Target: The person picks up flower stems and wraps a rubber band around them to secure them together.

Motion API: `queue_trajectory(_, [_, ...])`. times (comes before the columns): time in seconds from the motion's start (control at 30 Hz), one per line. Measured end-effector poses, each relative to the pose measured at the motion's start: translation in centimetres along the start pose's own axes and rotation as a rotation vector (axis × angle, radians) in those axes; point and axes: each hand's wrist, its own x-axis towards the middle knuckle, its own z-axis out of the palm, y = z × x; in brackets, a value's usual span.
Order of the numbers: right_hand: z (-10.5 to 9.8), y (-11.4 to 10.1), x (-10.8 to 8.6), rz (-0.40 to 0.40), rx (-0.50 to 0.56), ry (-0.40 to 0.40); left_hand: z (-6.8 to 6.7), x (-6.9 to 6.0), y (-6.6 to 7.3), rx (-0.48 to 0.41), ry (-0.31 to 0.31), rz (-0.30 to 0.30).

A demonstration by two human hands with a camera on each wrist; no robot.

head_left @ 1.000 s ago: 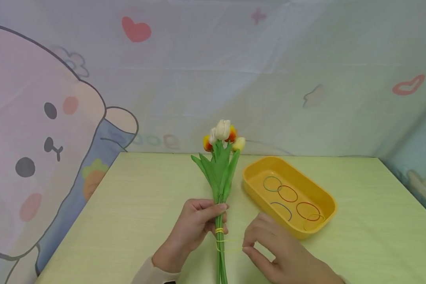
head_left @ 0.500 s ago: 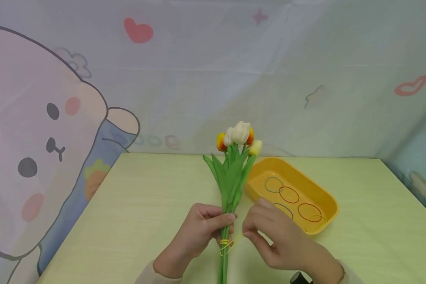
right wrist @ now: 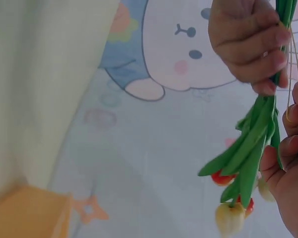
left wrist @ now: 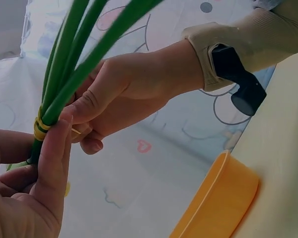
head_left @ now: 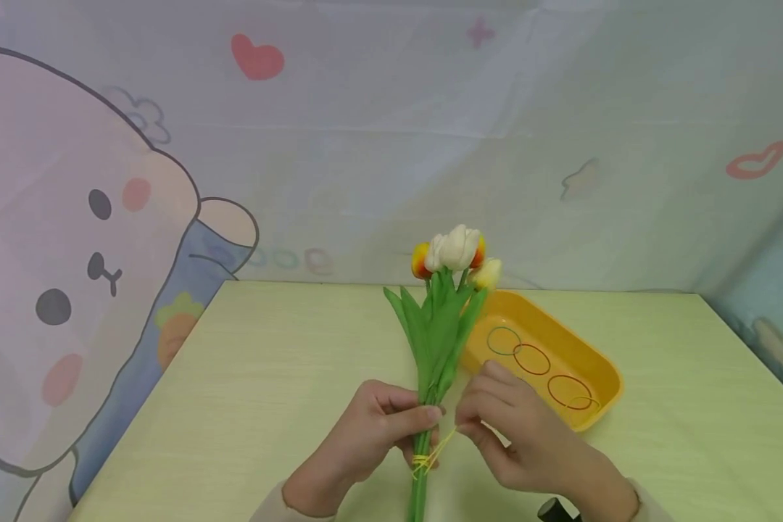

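A bunch of artificial tulips (head_left: pixel 440 326) with white, yellow and orange-red heads stands upright in my left hand (head_left: pixel 381 431), its fingers and thumb wrapped round the green stems just below the leaves. Beneath that hand a yellow rubber band (head_left: pixel 421 461) circles the stems in several turns. My right hand (head_left: pixel 522 428), close on the right, pinches a loop of the band between thumb and fingertips and holds it stretched up and away from the stems. In the left wrist view the wound band (left wrist: pixel 40 128) sits tight round the stems.
Behind my right hand lies a yellow tray (head_left: pixel 600 362) with several loose rubber bands, among them a green one (head_left: pixel 504 341) and a red one (head_left: pixel 569 392). The tulip heads overlap the tray's left end. A printed cloth backdrop (head_left: pixel 391 145) hangs behind the table (head_left: pixel 287 348).
The tulips and both hands have shifted right. My right hand has raised the pinched loop from below the wound band to above it, closer to the left hand.
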Motion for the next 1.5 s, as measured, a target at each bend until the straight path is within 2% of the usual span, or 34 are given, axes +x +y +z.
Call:
queue_trajectory(0.13, [1.0, -0.3, -0.6, 0.021, 0.070, -0.007, 0.0, 0.1, 0.1, 0.049, 0.060, -0.025])
queue_trajectory(0.27, [1.9, -0.8, -1.1, 0.043, 0.109, -0.006, -0.1, 0.1, -0.1, 0.054, 0.073, -0.047])
queue_trajectory(0.53, [2.5, -1.2, -1.5, 0.047, 0.124, 0.020, -0.2, 0.4, -0.5, 0.091, 0.154, -0.154])
queue_trajectory(0.9, [3.1, -1.2, -1.4, -0.067, 0.159, 0.037, -0.1, 0.7, -1.0, 0.079, 0.163, -0.179])
queue_trajectory(1.23, [3.0, -1.3, -1.3, -0.073, 0.110, -0.015, -0.4, 0.9, -1.4, 0.064, 0.205, -0.215])
queue_trajectory(1.5, [2.7, -1.0, -1.7, -0.062, 0.114, -0.052, -0.8, 1.2, -1.7, 0.063, 0.203, -0.240])
